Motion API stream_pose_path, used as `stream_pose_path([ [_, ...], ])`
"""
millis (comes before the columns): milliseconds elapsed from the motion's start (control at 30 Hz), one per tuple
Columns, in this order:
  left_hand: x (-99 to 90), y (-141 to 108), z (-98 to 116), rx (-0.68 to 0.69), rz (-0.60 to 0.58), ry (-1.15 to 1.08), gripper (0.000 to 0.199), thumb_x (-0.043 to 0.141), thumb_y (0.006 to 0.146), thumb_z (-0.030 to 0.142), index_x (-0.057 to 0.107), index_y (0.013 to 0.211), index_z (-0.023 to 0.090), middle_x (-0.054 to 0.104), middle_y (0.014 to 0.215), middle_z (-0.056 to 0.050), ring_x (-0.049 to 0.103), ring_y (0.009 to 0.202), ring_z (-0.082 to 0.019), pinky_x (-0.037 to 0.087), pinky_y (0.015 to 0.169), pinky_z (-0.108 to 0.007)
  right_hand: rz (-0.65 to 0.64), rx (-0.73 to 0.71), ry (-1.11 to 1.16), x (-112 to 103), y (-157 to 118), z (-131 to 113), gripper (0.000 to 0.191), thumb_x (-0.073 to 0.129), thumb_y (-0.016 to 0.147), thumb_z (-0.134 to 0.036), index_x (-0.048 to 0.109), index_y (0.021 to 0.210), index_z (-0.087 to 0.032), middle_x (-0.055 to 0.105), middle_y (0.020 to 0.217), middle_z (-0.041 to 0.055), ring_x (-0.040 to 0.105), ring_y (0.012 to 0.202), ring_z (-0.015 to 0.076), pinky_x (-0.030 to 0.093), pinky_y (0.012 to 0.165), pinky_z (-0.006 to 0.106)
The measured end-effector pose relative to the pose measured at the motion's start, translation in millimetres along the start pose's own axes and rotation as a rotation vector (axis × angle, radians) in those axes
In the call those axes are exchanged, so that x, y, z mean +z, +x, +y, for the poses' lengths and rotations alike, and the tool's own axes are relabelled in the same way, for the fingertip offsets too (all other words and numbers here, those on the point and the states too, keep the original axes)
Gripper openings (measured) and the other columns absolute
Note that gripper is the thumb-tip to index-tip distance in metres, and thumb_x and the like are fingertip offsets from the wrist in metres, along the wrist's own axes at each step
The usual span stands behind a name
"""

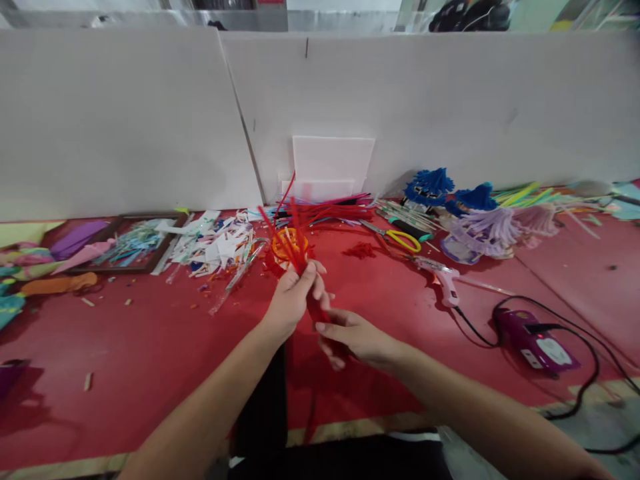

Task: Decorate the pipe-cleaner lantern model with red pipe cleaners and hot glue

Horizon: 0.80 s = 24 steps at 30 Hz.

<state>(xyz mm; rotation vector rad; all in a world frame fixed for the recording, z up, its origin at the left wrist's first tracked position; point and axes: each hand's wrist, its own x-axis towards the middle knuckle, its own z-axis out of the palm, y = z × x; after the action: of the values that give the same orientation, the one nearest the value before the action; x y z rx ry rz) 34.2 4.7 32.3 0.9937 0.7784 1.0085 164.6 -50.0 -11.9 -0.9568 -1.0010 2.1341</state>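
Over the middle of the red table, a bunch of red pipe cleaners (299, 243) runs through both of my hands. My left hand (300, 290) is closed round its upper part, with the long ends fanning out above the fingers. Lower down, my right hand (345, 333) has its thumb and fingers closed on the bunch's lower part, which is partly hidden and blurred. Just behind my left hand, an orange round piece (289, 245) with red around it rests on the table. More red pipe cleaners (340, 210) lie in a pile at the back.
Right of the middle are scissors (400, 239), a pink glue gun (443, 277) and a purple power box (537, 343) with black cords. Blue and lilac fuzzy pieces (480, 230) stand behind. Paper scraps (215, 243) and a brown frame (150, 263) lie left. White panels (400, 100) border the back.
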Motion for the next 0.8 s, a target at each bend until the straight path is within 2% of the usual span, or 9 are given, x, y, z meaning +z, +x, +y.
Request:
stream_pose_path([
  [67, 1.9, -2, 15, 0.137, 0.091, -0.109, 0.028, 0.056, 0.086, 0.048, 0.049, 0.082, 0.021, 0.032, 0.046, 0.013, 0.031, 0.034, -0.003, 0.040, 0.044, -0.016, -0.029, 0.063, -0.082, -12, -15, -7, 0.040, 0.063, 0.078, -0.054, 0.046, 0.089, -0.019, 0.047, 0.053, -0.0110, 0.035, 0.034, 0.0025, 0.030, 0.039, 0.018],
  [167, -0.6, -8, 34, 0.290, 0.167, -0.280, 0.020, 0.058, 0.088, 0.036, 0.052, 0.079, 0.020, 0.029, 0.046, 0.012, 0.021, 0.033, -0.003, 0.025, 0.036, -0.014, -0.093, 0.135, -0.203, -29, -40, -20, 0.041, 0.058, 0.080, -0.057, 0.052, 0.084, -0.016, 0.036, 0.052, -0.0119, 0.029, 0.039, 0.0014, 0.024, 0.040, 0.017],
  [233, -2.7, -13, 33, 0.190, 0.121, -0.289, 0.019, 0.058, 0.087, 0.037, 0.055, 0.081, 0.019, 0.032, 0.046, 0.010, 0.020, 0.034, -0.003, 0.020, 0.034, -0.014, -0.163, 0.198, -0.282, -40, -55, -31, 0.039, 0.059, 0.081, -0.053, 0.057, 0.083, -0.014, 0.040, 0.053, -0.0096, 0.032, 0.043, 0.0024, 0.026, 0.043, 0.018],
  [300, -2.4, -18, 19, -0.067, 0.025, -0.279, 0.024, 0.059, 0.085, 0.041, 0.059, 0.086, 0.017, 0.038, 0.049, 0.009, 0.021, 0.036, -0.003, 0.017, 0.034, -0.014, -0.245, 0.238, -0.400, -50, -66, -43, 0.033, 0.064, 0.080, -0.046, 0.064, 0.080, -0.012, 0.054, 0.059, -0.0032, 0.044, 0.050, 0.0053, 0.034, 0.050, 0.021],
  [367, 0.6, -20, -3, -0.226, -0.008, -0.281, 0.024, 0.061, 0.082, 0.038, 0.060, 0.089, 0.015, 0.045, 0.052, 0.006, 0.026, 0.038, -0.003, 0.019, 0.036, -0.014, -0.163, 0.122, -0.577, -57, -67, -52, 0.025, 0.071, 0.075, -0.039, 0.068, 0.078, -0.014, 0.063, 0.071, 0.0014, 0.054, 0.064, 0.0099, 0.040, 0.062, 0.024],
  [467, 6.3, -18, -35, -0.270, 0.006, -0.282, 0.020, 0.065, 0.076, 0.029, 0.059, 0.088, 0.014, 0.055, 0.060, 0.002, 0.036, 0.044, -0.005, 0.025, 0.040, -0.015, 0.150, -0.115, -0.586, -61, -51, -52, 0.023, 0.068, 0.077, -0.040, 0.066, 0.078, -0.017, 0.064, 0.073, -0.0004, 0.055, 0.069, 0.0112, 0.040, 0.068, 0.026],
  [533, 8.5, -15, -50, -0.278, 0.007, -0.276, 0.021, 0.068, 0.072, 0.027, 0.059, 0.085, 0.013, 0.060, 0.065, -0.001, 0.044, 0.051, -0.007, 0.032, 0.044, -0.016, 0.281, -0.229, -0.511, -60, -32, -45, 0.026, 0.062, 0.080, -0.045, 0.062, 0.084, -0.020, 0.062, 0.074, -0.0023, 0.055, 0.071, 0.0106, 0.042, 0.071, 0.026],
  [633, 6.6, -11, -61, -0.266, -0.018, -0.248, 0.027, 0.073, 0.069, 0.034, 0.060, 0.080, 0.013, 0.064, 0.069, -0.004, 0.052, 0.059, -0.010, 0.038, 0.048, -0.019, 0.332, -0.316, -0.395, -55, -3, -31, 0.030, 0.066, 0.076, -0.047, 0.058, 0.085, -0.019, 0.059, 0.065, -0.0041, 0.057, 0.064, 0.0108, 0.045, 0.067, 0.027],
  [800, -5.2, -10, -65, -0.286, -0.096, -0.167, 0.041, 0.073, 0.068, 0.048, 0.061, 0.082, 0.012, 0.068, 0.078, -0.009, 0.059, 0.063, -0.014, 0.044, 0.051, -0.023, 0.287, -0.319, -0.154, -43, 20, -10, 0.033, 0.072, 0.070, -0.046, 0.057, 0.084, -0.020, 0.043, 0.043, -0.0114, 0.050, 0.040, 0.0108, 0.047, 0.047, 0.029],
])
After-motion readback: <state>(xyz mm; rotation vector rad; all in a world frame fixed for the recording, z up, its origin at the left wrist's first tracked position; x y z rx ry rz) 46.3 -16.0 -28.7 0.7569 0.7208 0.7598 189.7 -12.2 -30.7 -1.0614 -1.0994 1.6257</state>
